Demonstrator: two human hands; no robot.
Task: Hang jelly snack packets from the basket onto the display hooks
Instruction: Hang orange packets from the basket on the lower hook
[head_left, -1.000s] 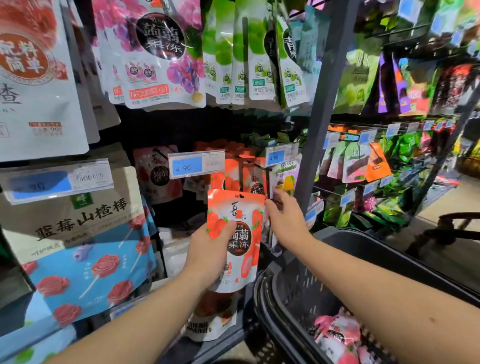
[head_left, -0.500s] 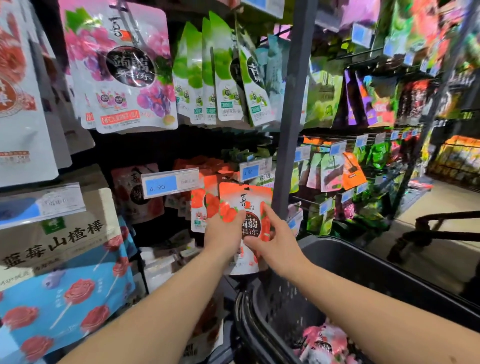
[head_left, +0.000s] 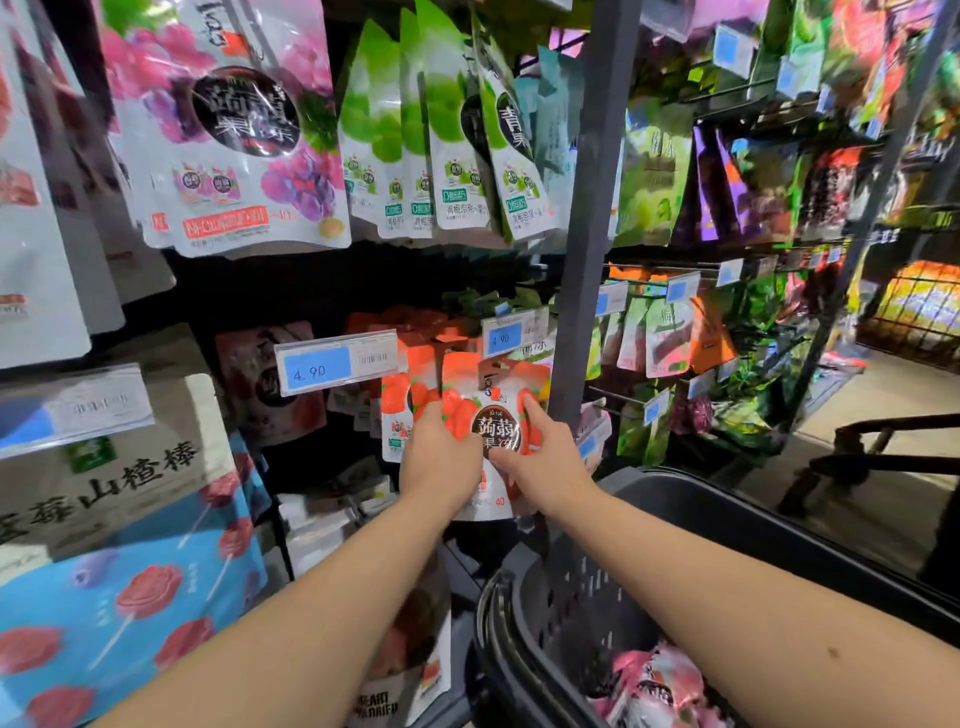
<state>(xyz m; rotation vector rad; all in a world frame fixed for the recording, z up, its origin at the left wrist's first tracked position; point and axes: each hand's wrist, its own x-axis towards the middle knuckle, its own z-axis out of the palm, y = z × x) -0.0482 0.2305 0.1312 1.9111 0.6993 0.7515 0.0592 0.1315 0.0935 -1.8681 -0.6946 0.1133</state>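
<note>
Compared with one second ago, the strawberry jelly packet (head_left: 488, 415) is higher and more to the right, and the right hand (head_left: 543, 460) has left the hook area and now lies on the front of the packet. The left hand (head_left: 441, 460) grips the left edge of the packet. The right hand holds the right side, with its index finger stretched up over the front. The top of the packet is just under the small price tag (head_left: 511, 336), in front of the hanging strawberry packets (head_left: 408, 402). I cannot tell whether its hole is already on the hook.

I judge that the task is in the middle: some packets hang, this one is being hung, and pink packets (head_left: 662, 686) wait in the black basket (head_left: 566, 597).

On the held packet I read "蒟蒻". The large price tag (head_left: 336, 364) shows "4.90", and the small one too. The grape packet (head_left: 234, 130) above shows "蒟蒻果冻", and the box (head_left: 104, 478) at the left shows "山楂棒".
</note>
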